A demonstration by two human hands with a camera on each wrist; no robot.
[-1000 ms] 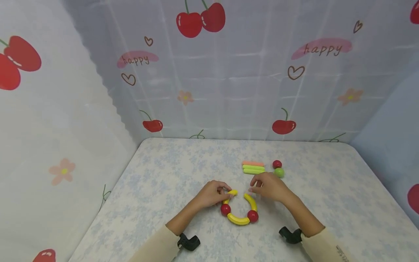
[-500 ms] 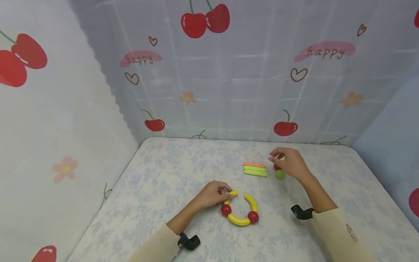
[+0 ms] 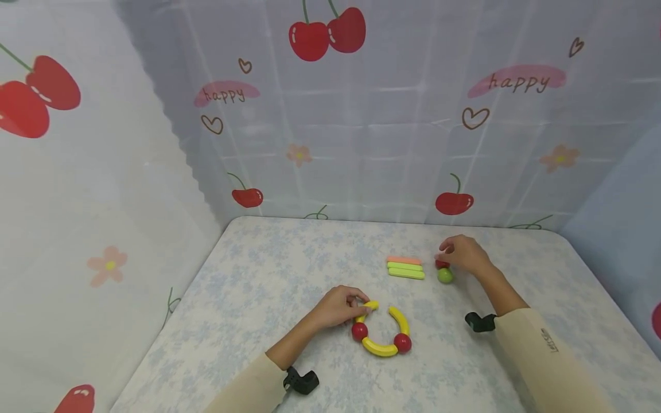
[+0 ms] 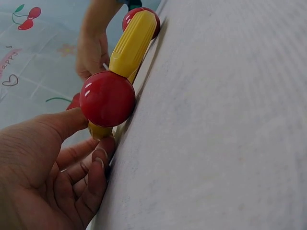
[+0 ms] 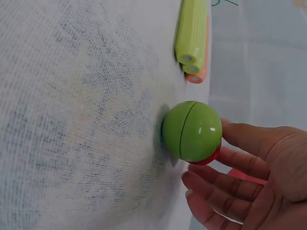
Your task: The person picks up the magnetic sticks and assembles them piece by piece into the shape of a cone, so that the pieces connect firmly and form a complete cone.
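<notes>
My left hand [image 3: 338, 306] pinches a yellow curved rod [image 3: 372, 304] at the upper left of an unclosed ring on the table. A red ball [image 4: 107, 98] joins it to the bottom yellow curved rod [image 3: 379, 349]. Another red ball [image 3: 402, 343] links that one to the right-hand yellow curved rod [image 3: 400, 321]. A gap parts the ring's two upper ends. Farther back, my right hand [image 3: 465, 254] has thumb and fingers around a loose red ball [image 3: 442, 264]. A green ball [image 5: 192, 131] sits directly in front of this ball and mostly hides it in the right wrist view.
Left of the green ball lie an orange straight rod [image 3: 404, 260] and two lime-green straight rods [image 3: 406, 274], side by side. The table [image 3: 268, 258] has a pale blue floral cover. A cherry-print curtain [image 3: 361, 143] stands at its far edge.
My right hand has gone from the ring's upper right end back and right to the loose red ball, lowering its fingers around it. The left hand keeps its pinch on the yellow curved rod.
</notes>
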